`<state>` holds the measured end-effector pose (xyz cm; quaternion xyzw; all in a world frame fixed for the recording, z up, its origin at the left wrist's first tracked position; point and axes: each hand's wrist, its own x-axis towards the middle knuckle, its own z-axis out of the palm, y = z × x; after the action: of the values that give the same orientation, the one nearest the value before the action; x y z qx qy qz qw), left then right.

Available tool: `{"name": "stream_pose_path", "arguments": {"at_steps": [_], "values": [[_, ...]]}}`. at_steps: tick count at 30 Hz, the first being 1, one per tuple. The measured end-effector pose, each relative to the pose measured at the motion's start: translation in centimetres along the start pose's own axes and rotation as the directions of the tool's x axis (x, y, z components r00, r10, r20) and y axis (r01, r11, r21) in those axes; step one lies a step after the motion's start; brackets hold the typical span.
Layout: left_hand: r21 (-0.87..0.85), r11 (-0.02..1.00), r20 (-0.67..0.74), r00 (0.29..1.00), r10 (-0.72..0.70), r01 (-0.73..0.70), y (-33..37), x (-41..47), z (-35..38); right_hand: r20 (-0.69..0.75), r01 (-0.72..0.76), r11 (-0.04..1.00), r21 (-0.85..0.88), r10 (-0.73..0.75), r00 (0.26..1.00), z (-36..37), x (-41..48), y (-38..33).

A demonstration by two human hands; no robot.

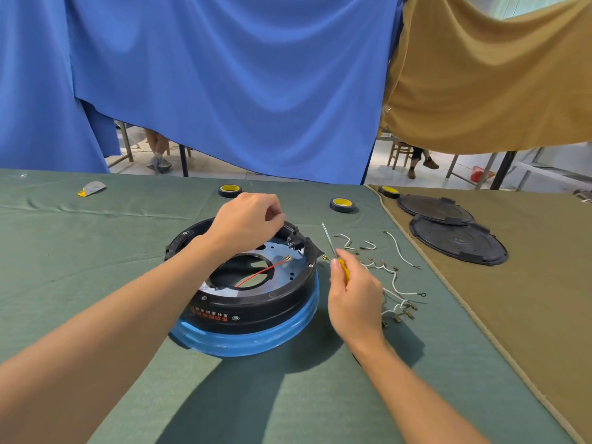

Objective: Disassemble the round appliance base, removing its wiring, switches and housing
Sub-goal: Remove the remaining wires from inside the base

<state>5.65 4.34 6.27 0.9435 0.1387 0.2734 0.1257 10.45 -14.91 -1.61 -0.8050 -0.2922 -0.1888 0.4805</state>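
Note:
The round appliance base (256,310) lies upside down on the green cloth, a black ring over a blue band, with a metal plate and a big hole inside. A red wire (259,273) crosses the hole. My left hand (246,221) hovers over the far rim with fingers curled near the black switch block (293,241); what it pinches, if anything, is hidden. To the right of the base, my right hand (352,299) grips a yellow-handled screwdriver (333,248), its shaft pointing away. Several loose white wires (394,283) with terminals lie beside that hand.
Three rolls of black tape (342,205) stand at the back of the table. Two black round covers (458,240) lie on the brown cloth at the right. A small grey and yellow item (91,188) lies at the far left. Blue and brown curtains hang behind.

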Motion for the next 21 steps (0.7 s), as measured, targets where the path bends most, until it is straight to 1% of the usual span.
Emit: {"name": "stream_pose_path", "arguments": {"at_steps": [2,4,5,7,9,12,16,19,21], "values": [[0.048,0.999,0.174,0.985,-0.009,0.0,0.3,-0.2,-0.7,-0.001,-0.014,1.0,0.001,0.014,1.0,0.1,0.2,0.3],[0.113,0.993,0.355,0.935,-0.019,-0.022,0.6,-0.7,-1.1,0.009,-0.045,0.999,0.018,0.045,0.999,0.2,0.3,0.6],[0.141,0.99,0.423,0.906,-0.034,-0.029,0.7,-1.0,-1.1,0.016,-0.057,0.998,0.026,0.057,0.998,0.2,0.3,0.6],[0.187,0.982,0.491,0.868,-0.075,-0.021,0.6,-1.5,-0.8,0.022,-0.065,0.997,0.036,0.065,0.998,0.1,0.3,0.8],[0.221,0.975,0.502,0.857,-0.114,0.0,0.4,-2.0,-0.4,0.021,-0.075,0.996,0.054,0.074,0.997,0.0,0.3,0.8],[0.226,0.974,0.503,0.853,-0.136,0.022,0.4,-2.4,0.0,0.015,-0.098,0.993,0.068,0.097,0.995,-0.1,0.2,0.9],[0.225,0.973,0.476,0.867,-0.15,0.045,0.5,-2.7,0.2,0.021,-0.121,0.99,0.07,0.12,0.993,-0.2,0.2,1.0],[0.279,0.96,0.461,0.877,-0.134,0.0,0.8,-2.9,0.3,0.028,-0.13,0.988,0.082,0.128,0.991,-0.3,0.1,0.9],[0.343,0.936,0.457,0.885,-0.091,-0.081,1.0,-3.1,0.2,0.029,-0.136,0.987,0.088,0.134,0.991,-0.3,0.1,0.9]]}}
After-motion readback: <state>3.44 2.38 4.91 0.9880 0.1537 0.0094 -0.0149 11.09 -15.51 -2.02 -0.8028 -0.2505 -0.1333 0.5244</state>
